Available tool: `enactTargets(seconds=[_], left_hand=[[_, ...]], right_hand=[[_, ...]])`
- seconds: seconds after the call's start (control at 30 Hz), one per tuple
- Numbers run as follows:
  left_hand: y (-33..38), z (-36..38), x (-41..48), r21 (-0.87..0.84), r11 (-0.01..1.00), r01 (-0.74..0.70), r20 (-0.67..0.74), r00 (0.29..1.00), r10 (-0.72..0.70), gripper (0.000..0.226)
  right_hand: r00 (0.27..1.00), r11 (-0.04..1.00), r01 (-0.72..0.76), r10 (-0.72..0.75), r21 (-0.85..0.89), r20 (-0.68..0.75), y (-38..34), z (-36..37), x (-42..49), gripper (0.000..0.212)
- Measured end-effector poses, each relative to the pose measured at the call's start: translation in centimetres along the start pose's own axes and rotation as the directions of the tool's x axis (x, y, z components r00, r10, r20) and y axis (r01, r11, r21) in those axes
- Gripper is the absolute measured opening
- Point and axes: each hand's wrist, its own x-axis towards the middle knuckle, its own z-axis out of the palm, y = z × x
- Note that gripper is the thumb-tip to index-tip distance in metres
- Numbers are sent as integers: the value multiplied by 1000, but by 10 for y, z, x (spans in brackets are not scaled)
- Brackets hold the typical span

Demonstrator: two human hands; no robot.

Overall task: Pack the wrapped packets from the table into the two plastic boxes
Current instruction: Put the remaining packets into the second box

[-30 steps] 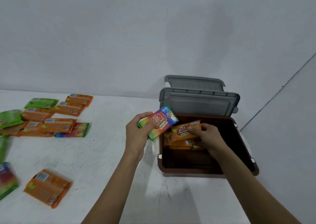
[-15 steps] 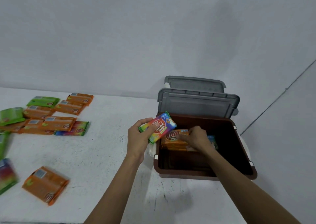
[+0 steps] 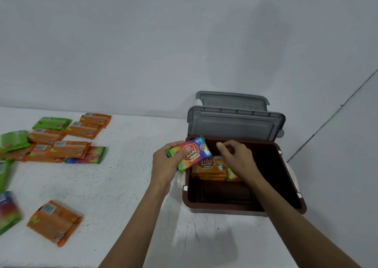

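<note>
A brown plastic box (image 3: 223,205) with a raised grey lid (image 3: 235,124) stands on the white table; a second grey lid (image 3: 232,98) shows behind it. My left hand (image 3: 165,163) grips a rainbow packet (image 3: 191,153) over the box's left rim. My right hand (image 3: 238,159) hovers inside the box with loosely curled fingers, holding nothing, just above a stack of orange packets (image 3: 208,168). A green-yellow packet (image 3: 231,174) lies beside that stack, partly hidden by my wrist.
Several orange, green and rainbow packets (image 3: 61,142) lie on the table's left side. One orange packet (image 3: 54,222) sits near the front, a rainbow packet (image 3: 8,210) at the left edge. A wall rises close behind the box.
My right hand has let go of the orange packet, which now lies on the stack in the box, and has lifted slightly. My left hand still holds the rainbow packet by the rim.
</note>
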Motion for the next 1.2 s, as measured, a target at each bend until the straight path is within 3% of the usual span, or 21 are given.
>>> enactTargets(seconds=[0.1,0.2,0.27,0.4,0.5,0.63,0.77,1.07,1.2], left_hand=[[2,-1,0,36,999,-25,16,1000,25,28],[8,0,-1,66,996,-65,60,996,61,37],[13,1,-3,90,991,-102,79,992,95,42],[13,4,-4,162,975,-149,92,986,136,40],[10,8,-5,240,950,-202,79,979,188,36],[0,5,-3,468,815,-343,37,929,369,20],[-17,2,5,610,715,-343,111,930,351,29],[-21,11,-5,545,793,-272,83,959,272,37],[-22,13,-6,537,805,-252,64,964,259,37]], right_hand=[[980,932,-114,49,345,192,-10,0,-6,39],[938,835,-227,50,501,342,-18,6,-13,42],[912,709,-319,50,629,406,-21,7,-17,38],[904,590,-377,68,714,421,-23,0,-20,31],[913,614,-359,72,703,403,-19,-16,-21,30],[942,674,-312,131,669,308,-1,-48,-20,30],[955,759,-295,249,580,159,25,-71,-15,30],[903,809,-414,422,417,78,55,-60,-9,37],[904,883,-418,428,215,0,61,-53,-8,36]])
